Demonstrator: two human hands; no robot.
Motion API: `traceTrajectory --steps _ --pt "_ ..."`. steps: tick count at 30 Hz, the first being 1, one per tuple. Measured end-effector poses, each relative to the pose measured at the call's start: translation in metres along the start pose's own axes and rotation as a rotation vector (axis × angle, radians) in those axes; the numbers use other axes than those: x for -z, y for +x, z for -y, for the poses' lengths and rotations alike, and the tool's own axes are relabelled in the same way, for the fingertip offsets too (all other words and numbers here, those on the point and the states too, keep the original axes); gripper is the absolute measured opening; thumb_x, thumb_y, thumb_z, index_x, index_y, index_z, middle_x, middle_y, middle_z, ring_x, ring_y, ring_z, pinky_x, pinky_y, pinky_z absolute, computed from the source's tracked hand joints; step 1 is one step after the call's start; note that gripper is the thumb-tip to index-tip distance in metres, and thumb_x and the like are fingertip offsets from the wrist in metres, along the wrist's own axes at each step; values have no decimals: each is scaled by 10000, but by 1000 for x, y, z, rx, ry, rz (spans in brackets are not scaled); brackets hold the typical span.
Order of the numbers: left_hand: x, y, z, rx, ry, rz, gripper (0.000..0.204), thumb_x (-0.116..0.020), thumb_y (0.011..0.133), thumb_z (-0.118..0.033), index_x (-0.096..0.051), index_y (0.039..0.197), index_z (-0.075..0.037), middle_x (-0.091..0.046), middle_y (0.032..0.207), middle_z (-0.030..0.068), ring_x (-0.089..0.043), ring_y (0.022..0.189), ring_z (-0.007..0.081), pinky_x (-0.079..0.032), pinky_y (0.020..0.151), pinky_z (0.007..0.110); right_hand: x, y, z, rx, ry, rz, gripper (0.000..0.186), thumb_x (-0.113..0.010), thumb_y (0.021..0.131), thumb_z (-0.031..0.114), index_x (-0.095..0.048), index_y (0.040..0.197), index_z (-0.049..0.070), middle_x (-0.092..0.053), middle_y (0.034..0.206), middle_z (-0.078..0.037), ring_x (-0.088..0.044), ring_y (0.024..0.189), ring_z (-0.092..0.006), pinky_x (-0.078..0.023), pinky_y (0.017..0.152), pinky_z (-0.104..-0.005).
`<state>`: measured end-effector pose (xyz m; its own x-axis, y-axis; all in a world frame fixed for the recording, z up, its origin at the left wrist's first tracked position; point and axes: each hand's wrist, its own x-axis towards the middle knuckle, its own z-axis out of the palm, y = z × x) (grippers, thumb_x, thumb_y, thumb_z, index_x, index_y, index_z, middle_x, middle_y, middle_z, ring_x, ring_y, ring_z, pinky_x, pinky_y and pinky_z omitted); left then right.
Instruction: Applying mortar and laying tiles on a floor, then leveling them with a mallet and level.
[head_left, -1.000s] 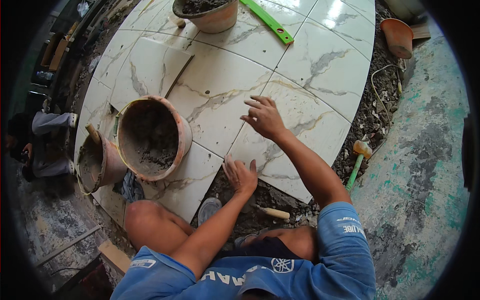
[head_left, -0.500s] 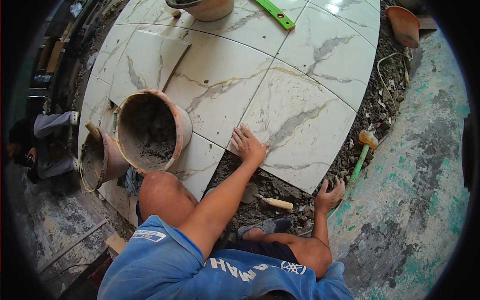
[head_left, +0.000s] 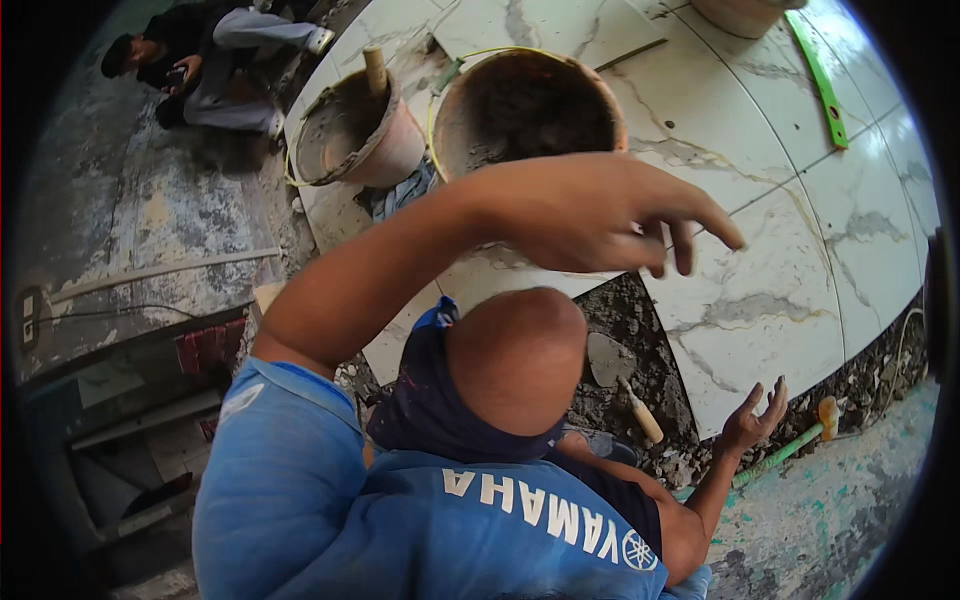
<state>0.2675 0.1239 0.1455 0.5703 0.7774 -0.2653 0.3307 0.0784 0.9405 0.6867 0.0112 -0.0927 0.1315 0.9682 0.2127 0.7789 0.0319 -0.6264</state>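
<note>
My left hand [head_left: 620, 215] is up in the air in front of the big mortar bucket [head_left: 612, 105], fingers apart and holding nothing. Low at the right, my right hand [head_left: 752, 425] is open, palm turned up, by the edge of a white marbled tile [head_left: 760, 310]. Close to it lies a mallet [head_left: 785, 452] with a green handle and a pale yellowish head. A trowel [head_left: 640, 410] with a wooden handle rests on dark mortar [head_left: 655, 345] beside the tile. My left forearm and hand hide part of the big bucket and the tiles behind.
A smaller bucket [head_left: 400, 140] with a wooden handle sticking out stands left of the big one, a grey cloth [head_left: 405, 192] beside it. A green level [head_left: 815, 75] lies on the far tiles, near another bucket [head_left: 745, 15]. A person [head_left: 165, 65] sits at upper left, holding a small dark object.
My left hand has lifted off the tile and swung up and left. The head view has turned, so the buckets and tiles appear further right. My right hand stays open near the tile edge.
</note>
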Motion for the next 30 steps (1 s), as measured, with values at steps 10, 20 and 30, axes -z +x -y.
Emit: traceTrajectory --steps 10,20,30 --pt "-16 -208 281 661 610 -1104 449 -753 792 -219 -604 1173 -36 -662 964 192 -659 881 306 -536 754 406 -10 33 33 91 -56 297 386 -611 940 140 -525 1295 15 -570 1232 -169 -585 1064 -306 -496 808 -390" --pt "8 -269 289 824 744 -1185 418 -606 763 -72 -556 1177 -107 -594 1128 170 -556 1061 398 -460 881 467 -119 132 222 -467 702 1076 614 -397 993 518 -251 1497 197 -400 1433 -184 -542 1171 -367 -525 844 -511" --pt "43 -330 66 146 -111 -1268 675 -641 731 -37 -389 1356 5 -502 1247 105 -475 1169 223 -321 1049 313 -202 101 268 -519 1024 1299 929 -248 850 821 -212 1534 193 -269 1561 -97 -340 1380 -371 -328 1031 -638"
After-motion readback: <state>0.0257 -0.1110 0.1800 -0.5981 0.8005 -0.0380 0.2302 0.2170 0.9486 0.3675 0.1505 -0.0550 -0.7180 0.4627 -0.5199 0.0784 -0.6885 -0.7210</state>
